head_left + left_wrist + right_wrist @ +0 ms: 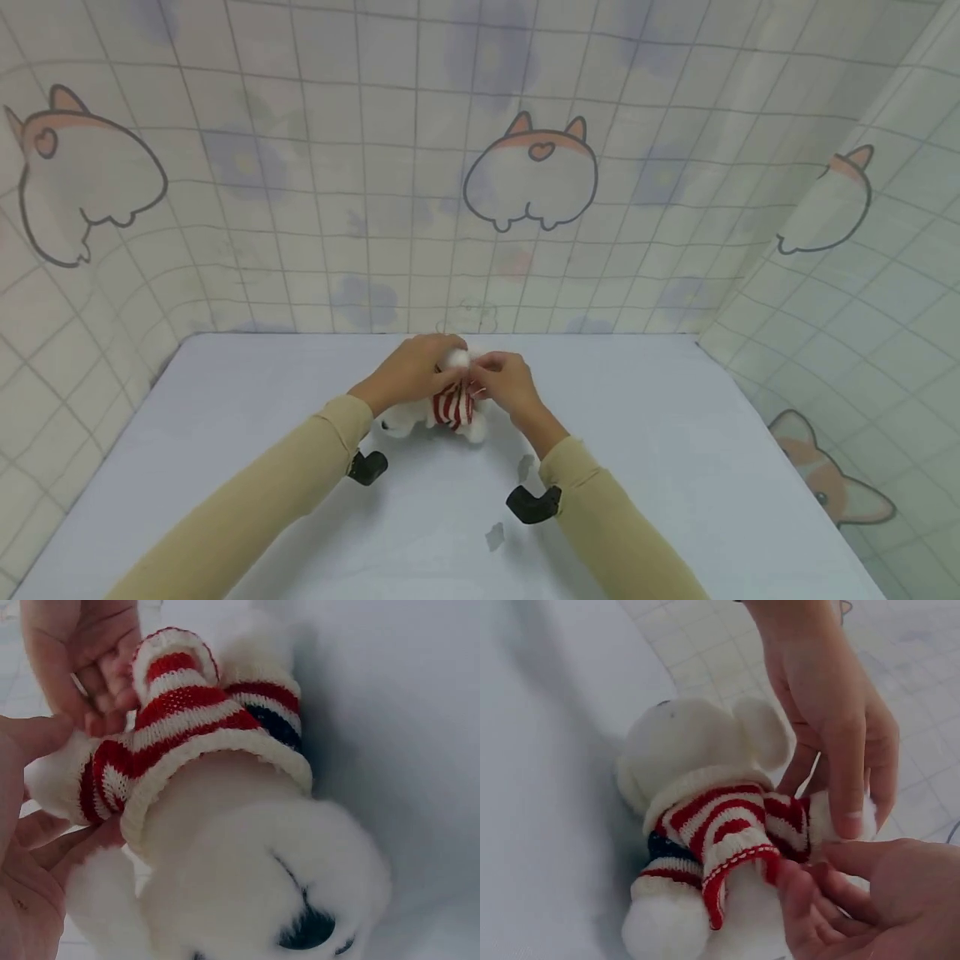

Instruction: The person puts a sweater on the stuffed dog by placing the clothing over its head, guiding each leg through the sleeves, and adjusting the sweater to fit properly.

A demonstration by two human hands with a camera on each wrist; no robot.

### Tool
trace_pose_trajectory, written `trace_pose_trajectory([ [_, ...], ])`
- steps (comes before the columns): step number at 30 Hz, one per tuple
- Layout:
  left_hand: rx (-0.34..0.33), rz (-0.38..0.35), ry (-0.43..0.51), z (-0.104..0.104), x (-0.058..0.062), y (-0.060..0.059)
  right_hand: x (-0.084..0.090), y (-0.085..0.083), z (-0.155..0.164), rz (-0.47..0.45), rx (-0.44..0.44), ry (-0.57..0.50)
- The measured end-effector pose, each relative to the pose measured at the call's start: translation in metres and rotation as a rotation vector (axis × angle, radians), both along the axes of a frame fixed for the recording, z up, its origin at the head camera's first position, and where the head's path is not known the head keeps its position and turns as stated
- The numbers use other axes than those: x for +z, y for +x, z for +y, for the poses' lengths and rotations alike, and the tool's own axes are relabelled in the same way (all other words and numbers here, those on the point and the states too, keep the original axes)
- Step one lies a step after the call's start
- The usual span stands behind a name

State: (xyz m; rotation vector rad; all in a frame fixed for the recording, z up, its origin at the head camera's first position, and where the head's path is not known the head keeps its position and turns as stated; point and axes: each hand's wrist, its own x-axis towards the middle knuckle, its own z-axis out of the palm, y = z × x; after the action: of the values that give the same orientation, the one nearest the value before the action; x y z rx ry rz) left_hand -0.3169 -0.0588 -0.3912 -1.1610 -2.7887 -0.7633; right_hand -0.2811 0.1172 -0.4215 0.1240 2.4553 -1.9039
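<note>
A white plush toy point(405, 417) in a red-and-white striped knitted sweater point(453, 407) lies on the white table, its head toward the left. One sleeve also shows a dark blue band. My left hand point(412, 367) reaches over the toy and grips its raised paw point(56, 780) just beyond the sleeve cuff, thumb on one side and fingers on the other. From the other side, my right hand point(889, 896) pinches the sweater near its hem, beside that sleeve. The hem point(739, 862) stands away from the white lower body. The toy's dark nose point(307, 930) faces the left wrist camera.
The white table point(637, 450) has grey patches point(495, 537) near its front. Behind and at both sides hangs a gridded curtain point(390, 208) with cartoon dog prints. A black wrist mount point(534, 505) juts from the right sleeve, another from the left.
</note>
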Motion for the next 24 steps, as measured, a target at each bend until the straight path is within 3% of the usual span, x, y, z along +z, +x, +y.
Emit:
trace_pose_trajectory([
  [11, -0.041, -0.109, 0.035, -0.0035, -0.0038, -0.006, -0.0046, -0.001, -0.0051, -0.087, 0.001, 0.033],
  [17, -0.036, -0.104, 0.032, -0.0029, -0.004, -0.0062, -0.0047, 0.0001, -0.0065, -0.069, -0.01, 0.035],
  [24, 0.034, -0.159, 0.059, -0.0053, -0.0035, -0.005, -0.0081, 0.0006, -0.0059, -0.121, 0.087, 0.008],
])
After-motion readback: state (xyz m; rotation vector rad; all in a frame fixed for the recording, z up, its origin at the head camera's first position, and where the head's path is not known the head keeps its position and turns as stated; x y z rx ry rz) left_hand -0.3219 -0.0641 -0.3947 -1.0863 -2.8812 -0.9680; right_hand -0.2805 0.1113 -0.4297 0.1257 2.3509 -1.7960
